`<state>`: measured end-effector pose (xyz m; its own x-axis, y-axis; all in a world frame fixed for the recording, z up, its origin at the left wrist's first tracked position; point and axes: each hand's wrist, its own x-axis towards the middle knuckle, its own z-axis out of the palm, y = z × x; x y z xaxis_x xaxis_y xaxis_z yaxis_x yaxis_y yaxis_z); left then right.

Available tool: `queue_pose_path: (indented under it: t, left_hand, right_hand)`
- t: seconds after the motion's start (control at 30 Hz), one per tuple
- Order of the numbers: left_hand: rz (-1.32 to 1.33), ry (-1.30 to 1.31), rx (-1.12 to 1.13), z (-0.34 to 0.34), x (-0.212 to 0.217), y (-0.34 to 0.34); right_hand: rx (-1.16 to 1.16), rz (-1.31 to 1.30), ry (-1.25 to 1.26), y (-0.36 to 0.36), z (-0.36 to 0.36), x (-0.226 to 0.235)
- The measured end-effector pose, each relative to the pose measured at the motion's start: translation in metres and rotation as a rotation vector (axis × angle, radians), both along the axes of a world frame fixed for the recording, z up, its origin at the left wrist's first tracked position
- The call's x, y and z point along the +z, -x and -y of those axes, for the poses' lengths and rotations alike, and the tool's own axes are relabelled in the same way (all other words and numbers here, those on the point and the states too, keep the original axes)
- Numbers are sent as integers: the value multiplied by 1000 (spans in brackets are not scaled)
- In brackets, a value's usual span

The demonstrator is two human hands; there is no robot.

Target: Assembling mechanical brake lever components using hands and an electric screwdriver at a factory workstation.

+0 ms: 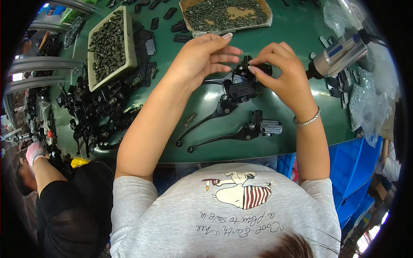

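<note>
Two black brake lever assemblies lie in front of me on the green table: a middle one and a nearer one, each with a rectangular reservoir and a long curved lever. Another black assembly is at my fingertips, partly hidden by my hands. My right hand is closed in a pinch at its clamp end; whatever is between the fingertips cannot be made out. My left hand hovers left of it, fingers apart and nothing held. A small bolt lies beside the middle lever.
At the left stand a white tray of metal fittings and a heap of black lever assemblies. A shallow box of screws is at the back. A power screwdriver hangs at right, above blue crates. A co-worker's gloved hand shows far left.
</note>
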<state>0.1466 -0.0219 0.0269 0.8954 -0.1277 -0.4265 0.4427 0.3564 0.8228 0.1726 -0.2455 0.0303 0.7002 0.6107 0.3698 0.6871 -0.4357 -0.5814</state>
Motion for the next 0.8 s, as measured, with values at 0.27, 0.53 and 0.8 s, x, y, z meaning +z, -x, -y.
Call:
queue_pose_path:
  t: [0.27, 0.53, 0.8]
  left_hand:
    - [327, -525, 33, -4, -5, -29]
    - [642, -1662, -322, -38, -38, -84]
    - [502, -1579, -394, -33, -36, -101]
  right_hand:
    - [-31, -203, -9, 0, 4, -3]
    - [-285, -304, -228, -76, -16, -14]
    - [-9, -133, 396, -150, -53, -45]
